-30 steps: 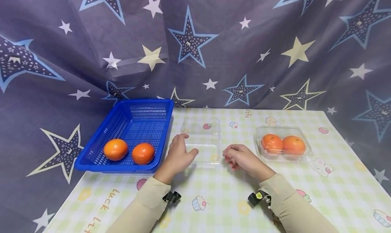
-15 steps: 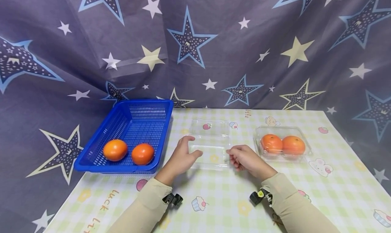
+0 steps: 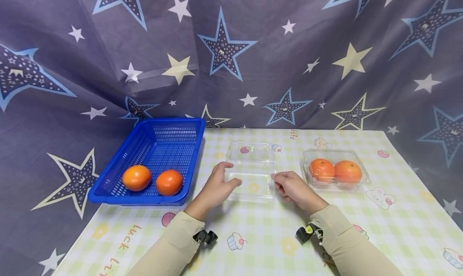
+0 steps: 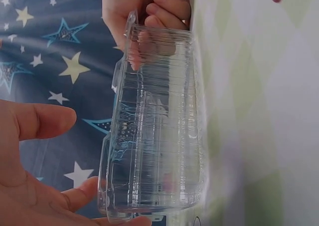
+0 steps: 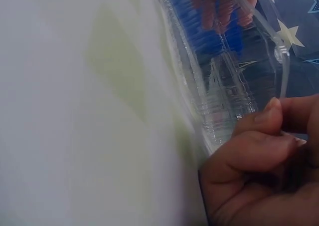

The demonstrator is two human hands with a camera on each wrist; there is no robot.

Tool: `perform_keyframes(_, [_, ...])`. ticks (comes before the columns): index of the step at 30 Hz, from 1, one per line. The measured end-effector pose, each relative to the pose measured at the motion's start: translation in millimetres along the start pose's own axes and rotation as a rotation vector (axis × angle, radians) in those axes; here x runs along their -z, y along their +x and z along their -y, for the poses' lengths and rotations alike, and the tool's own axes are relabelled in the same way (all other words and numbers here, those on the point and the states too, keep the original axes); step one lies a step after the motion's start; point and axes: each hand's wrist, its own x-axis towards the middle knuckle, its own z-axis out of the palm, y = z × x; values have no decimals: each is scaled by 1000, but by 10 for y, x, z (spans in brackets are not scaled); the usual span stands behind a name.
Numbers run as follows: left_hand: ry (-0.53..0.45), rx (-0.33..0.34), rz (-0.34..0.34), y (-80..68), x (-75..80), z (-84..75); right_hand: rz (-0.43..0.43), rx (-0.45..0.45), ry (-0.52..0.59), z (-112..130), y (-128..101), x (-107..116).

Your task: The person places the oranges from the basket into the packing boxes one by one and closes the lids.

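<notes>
The right hand (image 3: 291,187) sits at the right edge of the clear box (image 3: 251,175), fingers curled in a pinching grip on its rim; the right wrist view shows thumb and fingertips (image 5: 269,113) closed on the thin plastic lip. The left hand (image 3: 216,185) is at the box's left edge with a spread grip, thumb (image 4: 42,121) apart from the fingers and the plastic between them, touching rather than clamping as far as the wrist view shows.

The box lies open on the tabletop (image 3: 260,235) midway between the two hands, its lid (image 3: 251,151) folded back on the far side. It is empty.

To handle it well, I judge the hands should press lightly: the walls are thin and ribbed and would buckle or skate over the cloth under a hard squeeze. Holding it low on both sides and keeping the base flat should stop it tipping toward the hinge.

Left of the box stands a blue basket (image 3: 108,187) with two oranges (image 3: 136,177) (image 3: 169,182) at its near end, just beside each other. Well to the right lies a second clear box (image 3: 363,169), lid down, holding two more oranges (image 3: 335,171). Behind everything hangs a starred curtain (image 3: 231,54).
</notes>
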Motion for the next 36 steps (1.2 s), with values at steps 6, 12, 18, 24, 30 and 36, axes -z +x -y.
perform_keyframes(6, [10,1,-10,-1,-6,-2,14,3,15,-8,-8,23])
perform_keyframes(12, [23,17,-9,4,-3,-28,17,11,43,-19,-1,52])
perform_keyframes(18, [34,14,11,-6,11,-64,18,19,68,-40,4,78])
perform_keyframes(24, [85,-27,24,-15,27,-133,26,23,75,-38,3,96])
perform_keyframes(30, [130,-67,35,-52,73,-258,30,7,85,-37,19,124])
perform_keyframes(36, [176,-100,41,-92,151,-405,41,8,88,-29,10,149])
